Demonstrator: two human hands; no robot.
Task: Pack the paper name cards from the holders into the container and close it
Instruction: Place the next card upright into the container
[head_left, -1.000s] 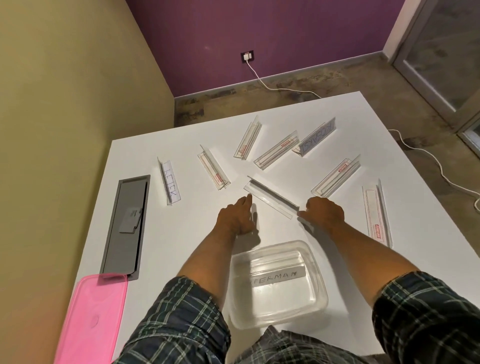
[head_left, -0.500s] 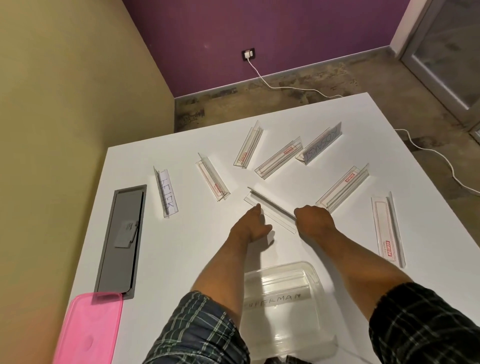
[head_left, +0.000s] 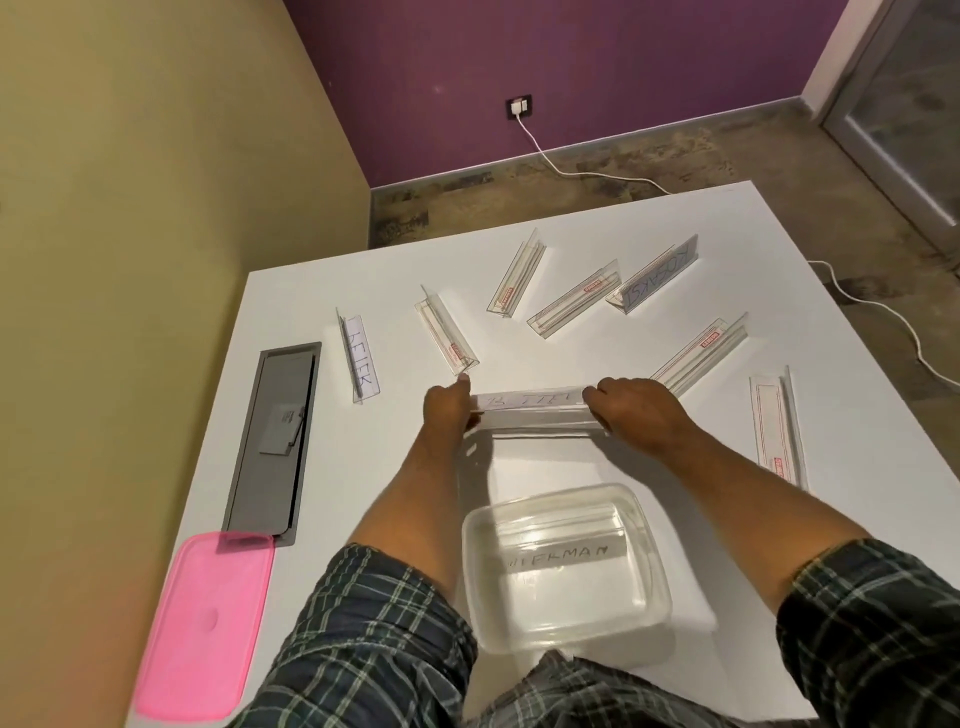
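Note:
My left hand (head_left: 447, 408) and my right hand (head_left: 636, 410) grip the two ends of a clear card holder (head_left: 535, 413), lifted level above the table, with a handwritten paper card (head_left: 524, 399) in it. Just below stands the clear container (head_left: 563, 566) with one name card (head_left: 558, 556) lying inside. Its pink lid (head_left: 202, 631) lies at the table's near left corner. Two more holders still carry cards: one at the left (head_left: 358, 361) and one at the far right (head_left: 657, 283). Several empty holders lie around them.
The white table (head_left: 571, 358) has a grey cable hatch (head_left: 275, 441) set in on the left. An empty holder (head_left: 776, 423) lies near the right edge. A white cable (head_left: 576, 171) runs over the floor from a wall socket. An olive wall is close on the left.
Both hands took the middle holder by its ends, lifted it and turned it level, so its card now faces me. The view shifted slightly.

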